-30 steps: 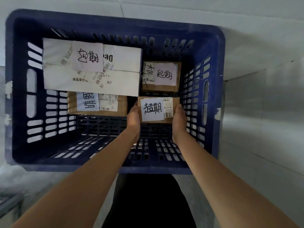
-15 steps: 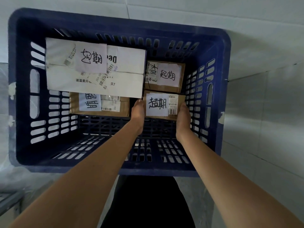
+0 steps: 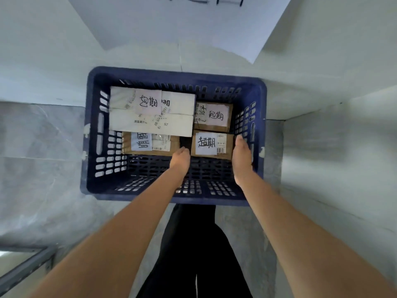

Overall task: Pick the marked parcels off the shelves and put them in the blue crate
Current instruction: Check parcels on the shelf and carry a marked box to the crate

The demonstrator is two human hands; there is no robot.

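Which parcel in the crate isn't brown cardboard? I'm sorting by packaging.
The large white parcel at the far left of the blue crate; the other three are brown cardboard boxes.

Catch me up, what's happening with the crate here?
A person is reaching both hands into the blue crate on the floor. Left hand and right hand flank a small brown parcel with a handwritten white label, set at the crate's right side; whether the fingers touch it can't be told. Three other labelled parcels already lie inside: a large white one and two brown ones. The near half of the crate holds nothing.
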